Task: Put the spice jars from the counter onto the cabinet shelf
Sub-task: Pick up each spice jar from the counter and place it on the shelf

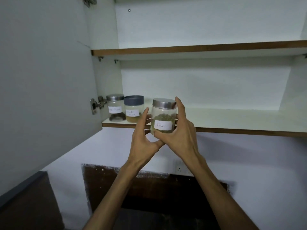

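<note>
Both hands are raised in front of an open wall cabinet, and between them is a glass spice jar (163,116) with a brushed metal lid and a white label that seems to read "Fennel" (the handwriting is a little blurred). The jar holds greenish seeds to about half its height. The right hand (178,130) grips it, thumb curled under the base near the label and a forefinger reaching up to touch the lid's rim. The left hand (144,140) is at the jar's left side, its fingers fairly straight and partly hidden behind the glass, its thumb up and apart from the jar. The jar is upright at the front edge of the lower cabinet shelf (232,121); whether its base already rests on the board cannot be told.

Further left on that same shelf stand two more jars, just beside each other: a clear metal-lidded jar (115,107) with dark contents at the bottom, and a grey-lidded jar (133,108) of yellowish powder. The cabinet door (46,80) hangs open on the left, its hinge (98,104) near the jars. A wall socket (180,166) shows below, between the forearms.
</note>
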